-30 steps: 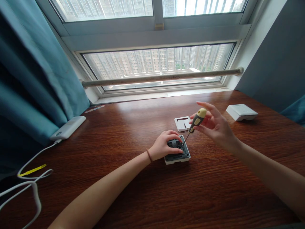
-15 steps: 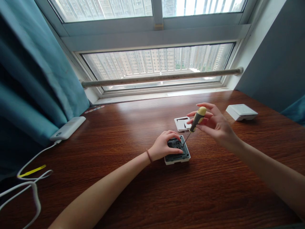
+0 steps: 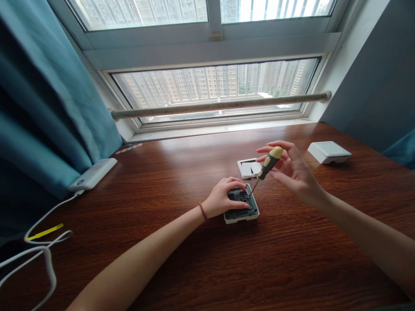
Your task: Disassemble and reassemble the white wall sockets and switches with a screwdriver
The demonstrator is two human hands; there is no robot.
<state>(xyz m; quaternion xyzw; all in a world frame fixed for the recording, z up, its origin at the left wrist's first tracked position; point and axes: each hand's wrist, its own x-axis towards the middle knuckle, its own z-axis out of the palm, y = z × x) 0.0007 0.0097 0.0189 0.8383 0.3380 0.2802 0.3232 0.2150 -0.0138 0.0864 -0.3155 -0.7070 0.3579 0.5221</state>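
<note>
A small square wall socket (image 3: 241, 214) with a white rim and dark grey inside lies on the wooden table. My left hand (image 3: 225, 198) grips it from the left, thumb and fingers across its dark top. My right hand (image 3: 293, 170) holds a screwdriver (image 3: 269, 163) with a grey and yellow handle between thumb and fingers. The screwdriver tilts to the right, and its metal tip meets the dark inside of the socket. Just behind lies a white frame plate (image 3: 247, 169), partly covered by the screwdriver and fingers.
A white square box-like unit (image 3: 330, 152) stands at the back right. On the left lie a white power bank (image 3: 94, 174) with a cable (image 3: 48, 216) and a yellow strip (image 3: 45, 232). Curtain (image 3: 65, 86) and window (image 3: 214, 82) bound the table's far side.
The screwdriver has turned a little in my right hand and leans slightly more to the right. My left hand and the wall socket stay in place.
</note>
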